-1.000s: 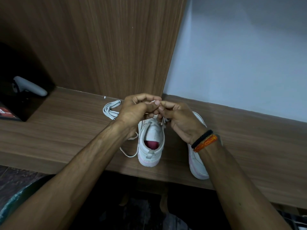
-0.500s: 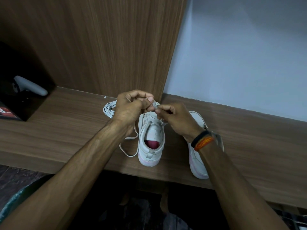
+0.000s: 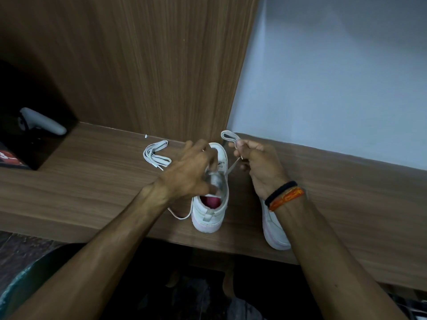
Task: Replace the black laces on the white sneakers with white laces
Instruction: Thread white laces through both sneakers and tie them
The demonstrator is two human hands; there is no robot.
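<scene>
Hands work over a white sneaker [image 3: 211, 211] standing on a wooden shelf [image 3: 92, 181], heel toward the camera, its pink insole showing. The left hand [image 3: 189, 174] lies across the top of the shoe with fingers curled over the tongue area; motion blur hides whether they actually grip anything, so its hold cannot be told. The right hand [image 3: 256, 162], just beside the shoe's toe end, pinches a white lace [image 3: 230, 137] between thumb and fingers, a loop of it sticking up above the fist and a strand running down to the shoe. A second white sneaker [image 3: 275, 232] lies to the right, mostly hidden under the right forearm, which wears black and orange wristbands [image 3: 283, 197]. A bundled white lace [image 3: 156, 154] rests on the shelf left of the hands, apart from the shoes. A grey handle-shaped object [image 3: 44, 122] sits on a dark box at far left.
</scene>
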